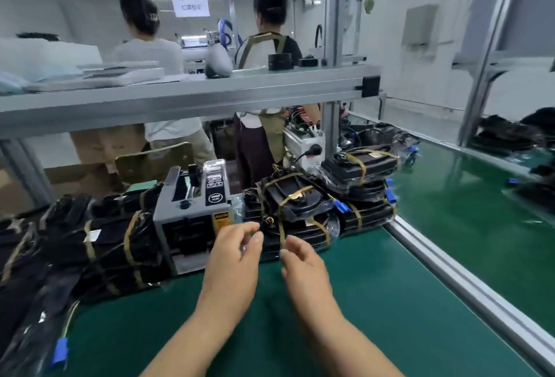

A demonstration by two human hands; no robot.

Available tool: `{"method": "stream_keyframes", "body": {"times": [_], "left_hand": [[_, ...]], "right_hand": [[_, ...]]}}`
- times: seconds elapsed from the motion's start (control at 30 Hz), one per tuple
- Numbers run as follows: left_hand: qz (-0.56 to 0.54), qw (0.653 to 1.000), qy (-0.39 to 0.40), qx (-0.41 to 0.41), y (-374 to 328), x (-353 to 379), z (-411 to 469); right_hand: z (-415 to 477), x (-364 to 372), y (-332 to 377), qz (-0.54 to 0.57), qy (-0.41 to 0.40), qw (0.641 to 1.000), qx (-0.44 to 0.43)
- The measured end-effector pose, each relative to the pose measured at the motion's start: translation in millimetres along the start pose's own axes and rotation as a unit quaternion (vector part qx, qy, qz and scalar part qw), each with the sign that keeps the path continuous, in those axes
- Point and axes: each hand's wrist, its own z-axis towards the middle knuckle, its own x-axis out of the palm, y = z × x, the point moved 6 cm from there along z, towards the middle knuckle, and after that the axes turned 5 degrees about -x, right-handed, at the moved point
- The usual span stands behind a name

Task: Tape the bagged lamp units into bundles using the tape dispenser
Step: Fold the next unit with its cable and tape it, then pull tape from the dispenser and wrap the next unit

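Observation:
A taped bundle of black bagged lamp units (295, 205) lies on the green mat, wrapped in brownish tape with a blue connector on its right side. Both my hands hover at its near face. My left hand (235, 256) has loosely curled fingers by the bundle's left front corner and grips nothing that I can make out. The fingertips of my right hand (301, 262) touch the lower end of a tape strip on the bundle's front. Left of my hands stands the grey tape dispenser (192, 214). Another taped bundle (365, 178) lies behind at the right.
Several taped bundles (99, 250) and loose bagged units are piled at the left. An aluminium rail (468, 289) borders the mat on the right, with a green conveyor belt (468, 205) beyond. A shelf (186, 91) spans overhead. Two people stand with their backs to me behind the bench.

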Motion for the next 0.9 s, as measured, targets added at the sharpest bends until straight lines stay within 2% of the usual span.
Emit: {"method": "stream_keyframes", "body": {"times": [0.2, 0.47, 0.57, 0.7, 0.8, 0.9], "left_hand": [[0.056, 0.995, 0.073, 0.027, -41, 86, 51], [0.182, 0.973, 0.116, 0.084, -103, 171, 125], [0.3, 0.942, 0.106, 0.109, -108, 197, 140], [0.426, 0.886, 0.14, 0.121, -101, 226, 153], [0.43, 0.88, 0.149, 0.137, -96, 235, 157], [0.417, 0.886, 0.116, 0.168, -99, 235, 158]], "right_hand": [[62, -95, 24, 0.036, -0.122, 0.992, -0.012], [134, -167, 62, 0.129, -0.22, 0.967, 0.017], [147, -174, 62, 0.168, -0.223, 0.959, 0.04], [154, -175, 57, 0.176, -0.199, 0.963, 0.052], [156, -175, 47, 0.176, -0.185, 0.964, 0.07], [157, -173, 39, 0.167, -0.165, 0.968, 0.083]]}}
